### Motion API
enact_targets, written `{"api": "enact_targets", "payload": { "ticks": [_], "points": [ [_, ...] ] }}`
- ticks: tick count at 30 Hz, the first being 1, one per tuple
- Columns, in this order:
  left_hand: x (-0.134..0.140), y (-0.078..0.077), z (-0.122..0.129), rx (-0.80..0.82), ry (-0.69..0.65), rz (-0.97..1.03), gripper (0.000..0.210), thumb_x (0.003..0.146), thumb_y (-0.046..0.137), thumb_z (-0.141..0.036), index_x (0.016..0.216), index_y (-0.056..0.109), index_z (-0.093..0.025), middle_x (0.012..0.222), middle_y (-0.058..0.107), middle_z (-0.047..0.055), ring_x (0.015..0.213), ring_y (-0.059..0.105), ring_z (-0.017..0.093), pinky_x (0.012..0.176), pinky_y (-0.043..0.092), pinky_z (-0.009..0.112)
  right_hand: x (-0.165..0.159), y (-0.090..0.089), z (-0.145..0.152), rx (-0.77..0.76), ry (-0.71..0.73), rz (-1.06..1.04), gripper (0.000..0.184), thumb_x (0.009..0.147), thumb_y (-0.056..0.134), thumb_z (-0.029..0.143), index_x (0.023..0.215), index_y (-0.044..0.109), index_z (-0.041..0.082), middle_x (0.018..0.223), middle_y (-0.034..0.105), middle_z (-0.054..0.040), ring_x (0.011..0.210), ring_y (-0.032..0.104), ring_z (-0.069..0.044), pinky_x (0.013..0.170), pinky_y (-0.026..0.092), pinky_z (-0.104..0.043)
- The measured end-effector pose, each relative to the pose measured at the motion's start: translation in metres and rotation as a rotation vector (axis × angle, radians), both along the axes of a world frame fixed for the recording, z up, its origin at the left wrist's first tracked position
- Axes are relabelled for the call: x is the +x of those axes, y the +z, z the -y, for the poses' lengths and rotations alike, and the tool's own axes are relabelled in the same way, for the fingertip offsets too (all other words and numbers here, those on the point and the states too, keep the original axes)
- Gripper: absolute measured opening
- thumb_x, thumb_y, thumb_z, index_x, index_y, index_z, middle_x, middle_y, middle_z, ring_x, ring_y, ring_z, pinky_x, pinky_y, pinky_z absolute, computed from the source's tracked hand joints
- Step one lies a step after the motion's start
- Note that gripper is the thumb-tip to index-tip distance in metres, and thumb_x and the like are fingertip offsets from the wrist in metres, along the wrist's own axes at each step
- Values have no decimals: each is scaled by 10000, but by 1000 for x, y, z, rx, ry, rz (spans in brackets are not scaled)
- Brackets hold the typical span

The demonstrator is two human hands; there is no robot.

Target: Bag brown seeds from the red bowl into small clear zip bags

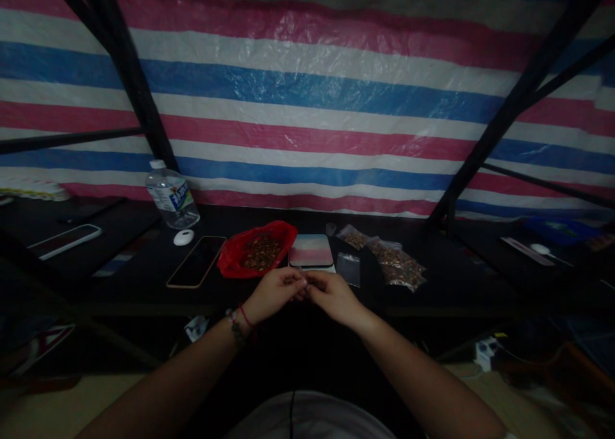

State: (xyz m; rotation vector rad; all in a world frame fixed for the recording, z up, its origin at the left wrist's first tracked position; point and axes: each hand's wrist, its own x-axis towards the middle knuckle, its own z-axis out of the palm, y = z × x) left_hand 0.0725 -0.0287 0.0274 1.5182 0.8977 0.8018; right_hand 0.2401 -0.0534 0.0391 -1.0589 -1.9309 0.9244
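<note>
My left hand [281, 290] and my right hand [335, 296] meet at the table's front edge, fingertips pinched together. What they hold is too small and dark to make out. Just beyond them lies a small scale [311, 250] with a shiny, reflecting top. To its left, an opened red plastic bag [225, 257] holds a heap of brown, grain-like bits [262, 253]. Right of the scale is a flat clear zip bag [348, 269]. Several filled zip bags [396, 263] of similar brown bits lie farther right, partly overlapping, with another filled bag [354, 237] behind.
A phone [196, 261], a white oval case [183, 237] and a clear plastic bottle [173, 195] stand or lie at left. A small clear cup [331, 229] sits behind the scale. Dark metal posts [144, 99] flank the black table, with striped sheeting [307, 106] behind.
</note>
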Motion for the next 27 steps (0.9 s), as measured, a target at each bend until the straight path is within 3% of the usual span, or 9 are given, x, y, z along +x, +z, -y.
{"api": "enact_targets", "payload": {
  "ticks": [3,8,13,19,23,27],
  "points": [
    [0,1,0,30,-14,-19,266,749,619,-390,733,608,-125,661,621,23,607,585,115,597,473,239,3,3,-1,43,-10,82,267,843,437,171,915,690,211,846,703,-8,754,624,-144,689,441,-232],
    [2,4,2,75,-27,-48,234,748,601,-351,668,592,-132,621,595,9,591,565,110,585,454,225,8,3,-1,207,-129,397,190,813,495,202,734,666,178,677,653,-12,611,565,-126,573,347,-218],
    [6,0,6,134,33,-171,134,711,540,-228,612,573,-144,550,577,-7,538,547,111,534,409,211,4,0,3,280,-201,608,142,778,515,204,696,629,185,693,633,-29,642,557,-142,580,323,-237],
    [7,-3,7,101,137,-268,93,653,506,-189,568,528,-158,488,562,-17,476,538,118,470,350,204,10,6,0,294,-363,623,123,794,499,200,701,577,178,721,596,-40,663,543,-146,601,354,-237],
    [6,-2,4,62,154,-233,89,655,509,-206,587,538,-158,486,564,-21,469,546,119,473,360,205,14,12,2,384,-213,512,158,796,457,101,862,581,174,883,593,-53,784,562,-149,683,414,-235],
    [7,0,7,32,123,-171,101,670,518,-220,597,544,-154,502,569,-16,483,545,114,492,382,208,10,12,8,393,-76,558,264,804,441,59,948,628,177,1134,576,-83,889,587,-152,785,432,-253]
  ]
}}
